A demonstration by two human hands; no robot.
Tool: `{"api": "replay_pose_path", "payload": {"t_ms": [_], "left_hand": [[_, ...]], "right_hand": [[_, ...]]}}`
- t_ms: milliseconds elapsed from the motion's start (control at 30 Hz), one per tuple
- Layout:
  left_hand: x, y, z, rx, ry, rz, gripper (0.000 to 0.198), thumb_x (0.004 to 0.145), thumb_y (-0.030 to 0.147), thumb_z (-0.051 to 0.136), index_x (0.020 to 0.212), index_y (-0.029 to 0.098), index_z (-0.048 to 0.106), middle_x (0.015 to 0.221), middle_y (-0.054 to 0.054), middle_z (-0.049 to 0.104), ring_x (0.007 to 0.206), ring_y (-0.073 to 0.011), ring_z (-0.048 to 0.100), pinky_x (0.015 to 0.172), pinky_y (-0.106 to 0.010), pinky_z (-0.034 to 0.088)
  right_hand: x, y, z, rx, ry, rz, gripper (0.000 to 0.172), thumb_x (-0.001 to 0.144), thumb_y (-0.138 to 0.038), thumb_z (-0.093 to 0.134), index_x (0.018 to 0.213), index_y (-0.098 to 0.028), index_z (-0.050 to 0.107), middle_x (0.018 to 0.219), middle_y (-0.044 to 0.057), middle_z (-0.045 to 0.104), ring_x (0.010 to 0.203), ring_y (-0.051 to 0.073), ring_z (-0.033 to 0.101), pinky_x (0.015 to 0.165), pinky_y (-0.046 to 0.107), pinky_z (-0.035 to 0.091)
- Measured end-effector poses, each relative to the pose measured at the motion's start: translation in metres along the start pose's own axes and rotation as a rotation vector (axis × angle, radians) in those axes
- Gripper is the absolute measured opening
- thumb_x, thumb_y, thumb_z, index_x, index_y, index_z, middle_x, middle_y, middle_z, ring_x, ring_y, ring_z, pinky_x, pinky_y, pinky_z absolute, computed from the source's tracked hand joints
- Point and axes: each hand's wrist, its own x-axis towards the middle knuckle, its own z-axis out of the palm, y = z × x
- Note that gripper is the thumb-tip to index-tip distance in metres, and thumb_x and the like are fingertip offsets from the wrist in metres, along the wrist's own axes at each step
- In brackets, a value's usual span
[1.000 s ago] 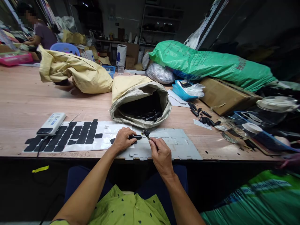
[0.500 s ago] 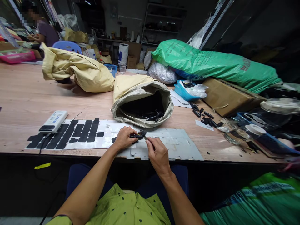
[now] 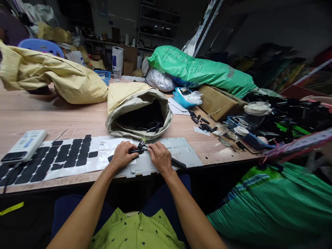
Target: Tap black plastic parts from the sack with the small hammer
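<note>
My left hand [image 3: 122, 154] is closed on a small black plastic part [image 3: 136, 150] that rests on the grey cardboard sheet [image 3: 184, 154] at the table's near edge. My right hand [image 3: 161, 157] is closed round a black-handled tool [image 3: 178, 163], its tip at the part, just right of the left hand. A white sheet with rows of black pads [image 3: 67, 154] lies to the left of my hands. Right behind them an open tan sack [image 3: 138, 116] lies on its side with several black parts inside.
A white remote control [image 3: 24, 145] lies at the far left. A crumpled yellow sack [image 3: 52, 77] lies behind it. Loose black parts [image 3: 203, 123], a cardboard box [image 3: 219, 102], a green sack [image 3: 199, 69] and jars [image 3: 255, 112] crowd the right. A green bag [image 3: 269, 204] sits below the table edge.
The view has swung to the right. My right hand has closed in on the part until the two hands almost touch; the tool's handle now sticks out to the right.
</note>
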Motion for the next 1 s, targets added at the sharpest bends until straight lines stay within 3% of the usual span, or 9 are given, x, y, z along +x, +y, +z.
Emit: {"api": "replay_pose_path", "payload": {"t_ms": [400, 533, 633, 700, 800, 933, 1000], "left_hand": [[-0.005, 0.005, -0.011, -0.107, -0.089, 0.084, 0.014, 0.072, 0.029, 0.077, 0.084, 0.023, 0.076, 0.076, -0.002, 0.066, 0.082, -0.0201, 0.052, 0.078, -0.033, 0.040], [-0.034, 0.025, -0.023, -0.256, -0.170, 0.073, 0.013, 0.076, 0.030, 0.074, 0.086, 0.022, 0.075, 0.079, -0.002, 0.065, 0.081, -0.0187, 0.054, 0.074, -0.030, 0.042], [-0.065, 0.043, -0.025, -0.412, -0.368, 0.074, 0.014, 0.081, 0.032, 0.069, 0.090, 0.023, 0.075, 0.083, -0.002, 0.064, 0.077, -0.0160, 0.056, 0.069, -0.027, 0.043], [-0.083, 0.046, -0.015, -0.452, -0.517, 0.083, 0.016, 0.080, 0.034, 0.070, 0.091, 0.023, 0.075, 0.084, -0.002, 0.065, 0.077, -0.0155, 0.058, 0.067, -0.025, 0.043], [-0.101, 0.031, 0.016, -0.360, -0.657, 0.039, 0.019, 0.074, 0.032, 0.073, 0.091, 0.023, 0.076, 0.088, -0.002, 0.067, 0.077, -0.0159, 0.060, 0.066, -0.025, 0.043], [-0.117, -0.011, 0.070, -0.162, -0.780, -0.322, 0.033, 0.074, 0.031, 0.067, 0.106, 0.026, 0.072, 0.102, -0.002, 0.072, 0.092, -0.0231, 0.065, 0.077, -0.030, 0.049], [-0.124, -0.026, 0.088, -0.087, -0.830, -0.471, 0.041, 0.077, 0.030, 0.063, 0.118, 0.026, 0.068, 0.111, -0.005, 0.072, 0.104, -0.0278, 0.065, 0.086, -0.035, 0.050]], "right_hand": [[-0.001, 0.007, 0.009, -0.039, -0.024, 0.046, 0.014, 0.092, -0.032, 0.058, 0.097, -0.024, 0.069, 0.089, 0.003, 0.063, 0.084, 0.018, 0.052, 0.074, 0.029, 0.036], [-0.001, 0.007, 0.009, -0.021, -0.025, 0.059, 0.014, 0.092, -0.032, 0.058, 0.096, -0.024, 0.069, 0.090, 0.003, 0.064, 0.084, 0.018, 0.053, 0.073, 0.030, 0.035], [-0.001, 0.007, 0.009, -0.013, -0.021, 0.067, 0.014, 0.092, -0.031, 0.058, 0.096, -0.024, 0.069, 0.090, 0.003, 0.064, 0.083, 0.018, 0.052, 0.073, 0.030, 0.035], [-0.001, 0.007, 0.009, -0.011, -0.019, 0.065, 0.014, 0.092, -0.031, 0.057, 0.095, -0.023, 0.069, 0.090, 0.003, 0.064, 0.083, 0.018, 0.052, 0.073, 0.030, 0.035], [-0.001, 0.007, 0.009, -0.007, -0.008, 0.051, 0.014, 0.092, -0.030, 0.057, 0.094, -0.023, 0.069, 0.089, 0.003, 0.063, 0.083, 0.018, 0.051, 0.074, 0.030, 0.035], [-0.002, 0.008, 0.010, -0.008, 0.007, 0.042, 0.015, 0.093, -0.031, 0.057, 0.095, -0.023, 0.069, 0.089, 0.004, 0.063, 0.083, 0.018, 0.051, 0.073, 0.030, 0.035], [-0.002, 0.008, 0.010, -0.009, 0.007, 0.038, 0.015, 0.093, -0.031, 0.057, 0.095, -0.022, 0.069, 0.089, 0.004, 0.063, 0.082, 0.018, 0.051, 0.073, 0.029, 0.035]]}}
